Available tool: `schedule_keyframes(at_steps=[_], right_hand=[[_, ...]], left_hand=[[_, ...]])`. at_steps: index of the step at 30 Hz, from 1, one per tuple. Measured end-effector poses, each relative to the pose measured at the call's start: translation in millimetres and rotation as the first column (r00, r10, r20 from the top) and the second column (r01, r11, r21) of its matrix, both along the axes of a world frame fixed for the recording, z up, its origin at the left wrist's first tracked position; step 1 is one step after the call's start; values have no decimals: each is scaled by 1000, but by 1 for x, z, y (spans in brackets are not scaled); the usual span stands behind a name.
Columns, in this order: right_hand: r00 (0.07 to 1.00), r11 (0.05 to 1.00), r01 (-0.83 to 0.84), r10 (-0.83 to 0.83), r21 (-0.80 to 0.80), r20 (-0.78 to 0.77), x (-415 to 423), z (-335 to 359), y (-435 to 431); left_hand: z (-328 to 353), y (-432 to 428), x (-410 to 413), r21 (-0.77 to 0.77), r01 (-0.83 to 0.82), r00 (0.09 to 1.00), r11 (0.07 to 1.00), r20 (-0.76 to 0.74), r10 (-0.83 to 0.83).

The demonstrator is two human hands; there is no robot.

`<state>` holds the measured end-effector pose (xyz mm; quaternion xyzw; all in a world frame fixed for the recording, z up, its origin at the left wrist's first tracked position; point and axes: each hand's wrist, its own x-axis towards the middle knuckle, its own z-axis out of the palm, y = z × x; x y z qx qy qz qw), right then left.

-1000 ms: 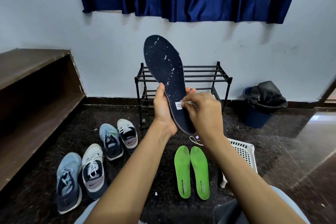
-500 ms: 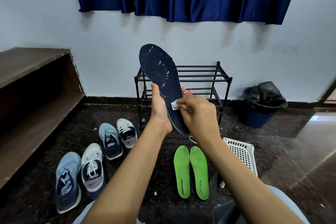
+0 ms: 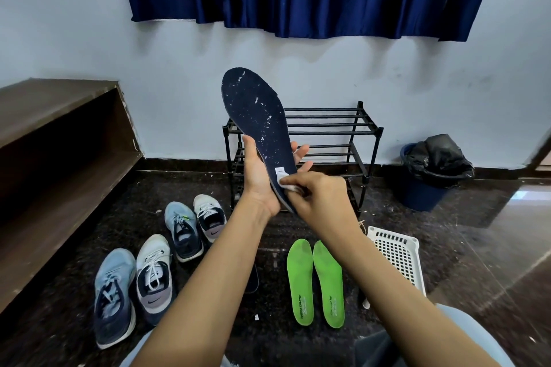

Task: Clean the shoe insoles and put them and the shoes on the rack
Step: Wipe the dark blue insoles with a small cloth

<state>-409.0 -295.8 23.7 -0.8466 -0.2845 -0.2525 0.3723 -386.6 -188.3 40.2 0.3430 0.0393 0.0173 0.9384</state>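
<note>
My left hand point(image 3: 258, 180) grips a navy insole point(image 3: 256, 116) upright before the rack point(image 3: 343, 128); my right hand point(image 3: 323, 198) pinches a white cloth point(image 3: 286, 187) against its heel. Four shoes point(image 3: 153, 275) stand on the floor point(image 3: 59, 292), left.

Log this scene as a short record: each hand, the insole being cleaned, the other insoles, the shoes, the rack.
left hand: grips dark blue insole near its heel, toe end up
right hand: pinches white wipe against the insole's heel end
insole surface: white specks
green insoles: pair, side by side on floor
shoes: four on floor, left of green insoles
rack: black, by the wall behind the hands
</note>
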Motion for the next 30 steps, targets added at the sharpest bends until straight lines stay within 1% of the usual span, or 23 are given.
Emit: schedule_keyframes(at_steps=[3,5,8,10,12,15,18,22,24,26,30], right_hand=[[1000,994,25,-26,106,0,0,-3,6],[998,984,63,-66,165,11,3,-2,10],[990,972,114,-128,207,57,6,0,12],[988,975,123,-137,183,65,6,1,10],[990,986,119,-126,116,56,5,0,9],[996,994,93,-93,51,-11,2,-3,8],[998,995,67,-67,76,6,0,-6,9],[991,991,90,-99,96,94,8,-3,12],[985,990,118,-126,80,114,13,-1,10],[985,989,127,-134,74,106,16,-1,8],[996,993,56,-63,99,65,11,-6,7]], left_hand=[[-1,-2,-1,29,0,1000,1000,-4,0],[0,-7,-3,88,24,1000,996,-10,-23],[0,-15,-6,161,86,995,983,-63,-77],[-1,-17,-7,167,108,992,980,-84,-95],[-2,-14,-6,165,100,993,981,-85,-87],[-4,-8,-4,122,50,998,991,-40,-45],[-2,-4,-4,92,36,999,995,-12,-35],[-2,-10,-5,172,56,998,984,-40,-50],[-3,-16,-6,175,55,998,983,-49,-47],[-5,-16,-5,160,68,996,985,-60,-59],[-5,-8,-3,170,104,994,980,-61,-95]])
